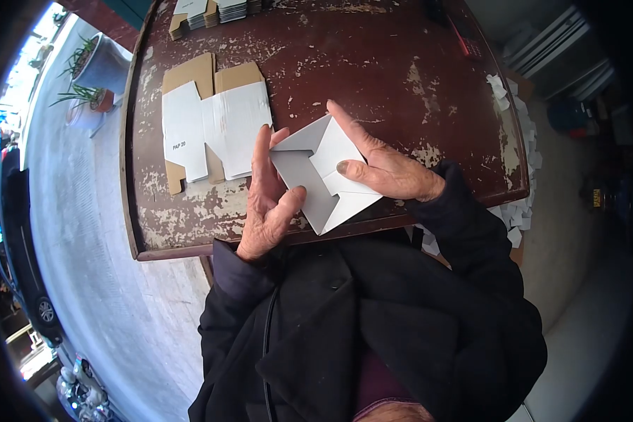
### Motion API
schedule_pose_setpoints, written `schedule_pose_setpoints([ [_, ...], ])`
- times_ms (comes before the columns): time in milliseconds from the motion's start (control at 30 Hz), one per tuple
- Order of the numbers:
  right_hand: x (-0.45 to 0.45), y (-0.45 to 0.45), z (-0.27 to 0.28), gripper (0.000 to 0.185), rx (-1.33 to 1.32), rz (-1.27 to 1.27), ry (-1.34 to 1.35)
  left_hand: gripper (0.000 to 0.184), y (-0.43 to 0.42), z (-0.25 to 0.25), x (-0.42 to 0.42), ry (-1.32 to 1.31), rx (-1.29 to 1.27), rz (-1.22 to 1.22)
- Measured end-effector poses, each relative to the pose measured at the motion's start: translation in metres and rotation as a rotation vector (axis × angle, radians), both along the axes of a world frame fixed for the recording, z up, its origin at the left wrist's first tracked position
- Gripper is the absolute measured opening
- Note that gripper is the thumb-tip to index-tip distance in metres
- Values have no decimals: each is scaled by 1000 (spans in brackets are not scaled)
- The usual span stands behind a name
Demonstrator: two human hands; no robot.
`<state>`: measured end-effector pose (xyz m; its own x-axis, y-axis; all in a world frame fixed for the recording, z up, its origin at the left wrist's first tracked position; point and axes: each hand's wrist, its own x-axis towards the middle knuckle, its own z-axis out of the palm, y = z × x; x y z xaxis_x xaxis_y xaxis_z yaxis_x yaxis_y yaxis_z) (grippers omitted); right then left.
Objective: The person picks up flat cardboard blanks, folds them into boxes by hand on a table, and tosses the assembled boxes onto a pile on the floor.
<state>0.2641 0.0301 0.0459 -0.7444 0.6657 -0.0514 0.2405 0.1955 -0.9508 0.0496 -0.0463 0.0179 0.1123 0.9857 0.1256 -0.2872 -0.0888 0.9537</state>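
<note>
Between my two hands, over the near edge of the table, is a small white cardboard box [337, 151], partly folded, its flaps meeting at the middle. My left hand [267, 211] grips its left side, with the thumb on a panel and the fingers behind. On the right side, my right hand [390, 167] holds it with the thumb pressing a flap and the index finger stretched along the far edge. Left of my hands lie flat box blanks [235, 123], white with brown flaps, one printed "PAP 20".
The worn dark red table [344, 63] has peeling paint. More stacked blanks [221, 10] lie at its far left, and a red and black object [464, 39] at the far right. White pieces [517, 214] heap beyond the right edge. Potted plants [95, 67] stand left.
</note>
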Motion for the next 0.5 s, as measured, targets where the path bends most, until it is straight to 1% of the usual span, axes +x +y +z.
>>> schedule_pose_setpoints([
  [200, -6, 2, -1, 81, 22, -7, -4, 84, -1, -5, 6, -31, -61, 68],
  [333, -12, 4, 13, 81, -107, -33, -145, 78, -1, -5, 7, -50, -68, 81],
  [367, -12, 4, 12, 81, -106, -31, -146, 78, -1, -4, 7, -50, -67, 83],
  [500, -12, 2, 0, 79, 48, -56, -41, 74, -1, -4, 9, -19, -83, 113],
])
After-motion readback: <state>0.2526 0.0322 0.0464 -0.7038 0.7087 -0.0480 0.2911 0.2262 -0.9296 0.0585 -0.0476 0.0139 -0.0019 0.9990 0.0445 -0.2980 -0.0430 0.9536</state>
